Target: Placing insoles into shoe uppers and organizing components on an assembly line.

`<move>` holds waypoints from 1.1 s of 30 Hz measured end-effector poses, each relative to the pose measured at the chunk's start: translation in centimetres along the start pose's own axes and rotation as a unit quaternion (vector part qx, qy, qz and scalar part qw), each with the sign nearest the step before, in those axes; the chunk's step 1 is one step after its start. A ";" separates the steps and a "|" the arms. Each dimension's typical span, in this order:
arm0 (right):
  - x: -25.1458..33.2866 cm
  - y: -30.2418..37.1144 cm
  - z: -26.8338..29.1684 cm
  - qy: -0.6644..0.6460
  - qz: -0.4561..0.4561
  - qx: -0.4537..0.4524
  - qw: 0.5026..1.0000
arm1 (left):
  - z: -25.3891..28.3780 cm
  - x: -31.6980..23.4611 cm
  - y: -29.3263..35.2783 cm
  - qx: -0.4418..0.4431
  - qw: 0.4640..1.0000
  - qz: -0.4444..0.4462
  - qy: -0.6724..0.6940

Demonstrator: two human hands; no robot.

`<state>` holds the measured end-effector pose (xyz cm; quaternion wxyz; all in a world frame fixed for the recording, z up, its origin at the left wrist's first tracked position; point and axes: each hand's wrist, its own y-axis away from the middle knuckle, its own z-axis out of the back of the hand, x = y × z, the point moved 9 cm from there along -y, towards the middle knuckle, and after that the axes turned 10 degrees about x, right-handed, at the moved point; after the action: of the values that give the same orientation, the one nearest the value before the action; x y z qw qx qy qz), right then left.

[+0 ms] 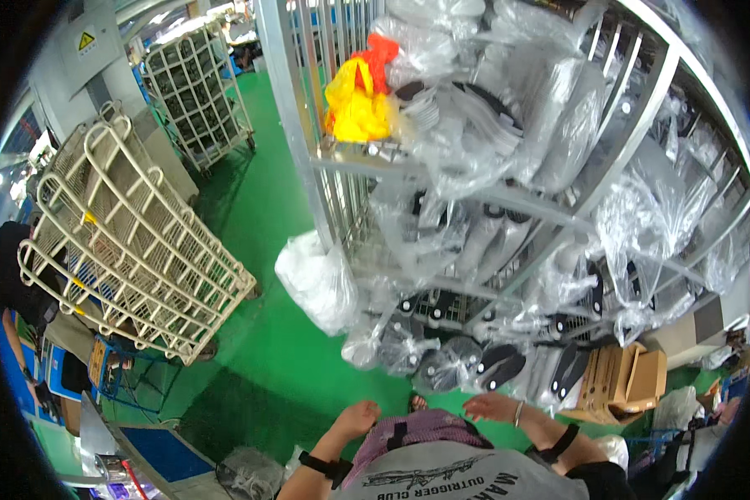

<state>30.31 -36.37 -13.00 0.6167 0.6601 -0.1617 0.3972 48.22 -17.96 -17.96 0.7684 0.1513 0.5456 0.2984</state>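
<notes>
My left hand (358,418) hangs in front of my body with its fingers loosely bent, and nothing shows in it. To the right, my right hand (490,407) is held at waist height, fingers loosely stretched inward and holding nothing. Both hands are apart from the goods. Ahead stands a metal rack (550,218) loaded with clear plastic bags (562,108) of grey and black shoe soles. More bagged soles (450,365) lie along its foot. A yellow plastic bag (358,104) and a red one (381,60) sit at the rack's left end.
A stuffed white bag (316,282) rests on the green floor (258,367) beside the rack. Cardboard boxes (621,383) stand at right. A cream wire cage trolley (133,242) stands left, another trolley (193,92) farther back. At the left edge is another person (16,292).
</notes>
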 end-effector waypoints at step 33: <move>-7.2 -4.2 5.3 -0.334 -0.020 -0.179 0.925 | 37.0 -31.2 -6.0 -0.512 0.771 -0.334 -0.178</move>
<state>30.46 -42.58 -20.70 0.6426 0.6366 -0.4133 0.1053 77.24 -38.66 15.28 0.8669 -0.4056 0.1819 0.2256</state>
